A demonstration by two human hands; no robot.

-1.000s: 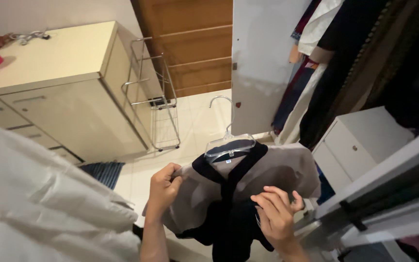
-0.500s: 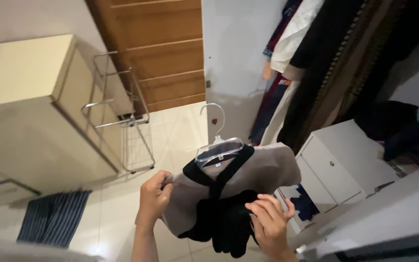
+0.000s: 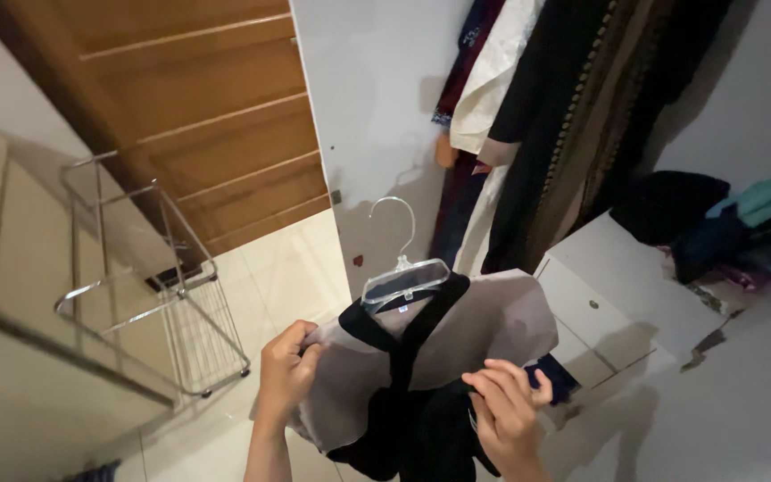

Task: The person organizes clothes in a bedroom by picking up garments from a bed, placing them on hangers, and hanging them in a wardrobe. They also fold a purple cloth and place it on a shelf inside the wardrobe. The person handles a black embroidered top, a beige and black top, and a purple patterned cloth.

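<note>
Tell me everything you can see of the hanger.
The hanger is clear plastic with a thin metal hook at the top, curving over to the left and catching on nothing. It sits roughly upright, tilted slightly, inside the black-trimmed neck of a grey garment whose shoulders drape over its arms, hiding their ends. The left hand grips the garment's shoulder and the right hand its dark front; neither touches the hanger itself. It is held in front of the open wardrobe.

A small blue-and-white neck label (image 3: 402, 309) sits inside the garment's (image 3: 493, 321) black collar, just under the clear hanger (image 3: 405, 278).
</note>
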